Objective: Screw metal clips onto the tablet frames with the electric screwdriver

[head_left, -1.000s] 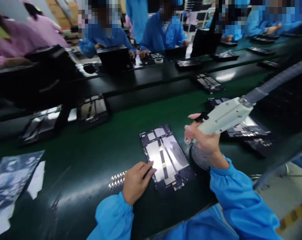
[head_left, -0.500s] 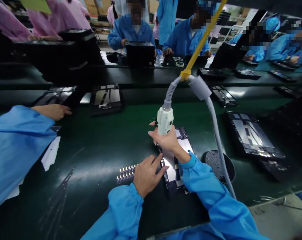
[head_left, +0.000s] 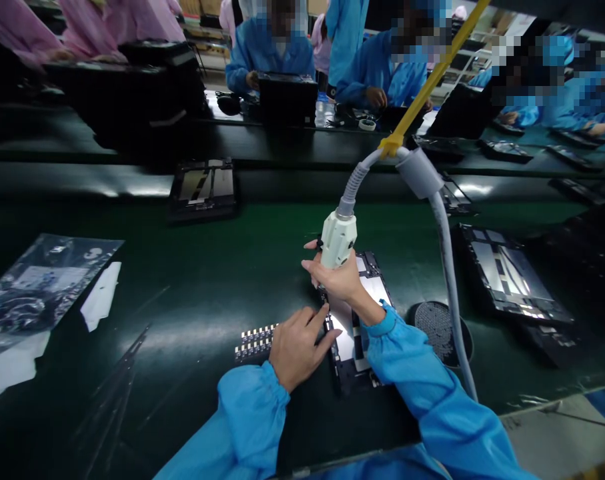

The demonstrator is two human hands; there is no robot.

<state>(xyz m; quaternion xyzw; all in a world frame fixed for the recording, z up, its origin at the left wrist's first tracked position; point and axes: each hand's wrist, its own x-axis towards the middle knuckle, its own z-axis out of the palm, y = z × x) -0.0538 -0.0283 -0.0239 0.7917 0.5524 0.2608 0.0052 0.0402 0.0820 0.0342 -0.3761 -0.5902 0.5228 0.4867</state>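
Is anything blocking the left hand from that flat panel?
Nothing visible is: the left hand has its fingertips at the left edge of the panel. The right hand, gripping a pale tool, hides part.

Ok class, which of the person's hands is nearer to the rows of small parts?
Left. The left hand is beside the rows of small parts, at their right end; the right hand is farther off, gripping the pale tool.

"How's the light?"
"Dim overall; soft glare streaks the green desk (head_left: 197,267), and white glints flare on the silver panels (head_left: 345,337)."
"Sharpness?"
"Hazy, softer in the background; blocky pixels mask faces (head_left: 282,19), edges stretch, and the black stacks (head_left: 132,100) sink into shadow."
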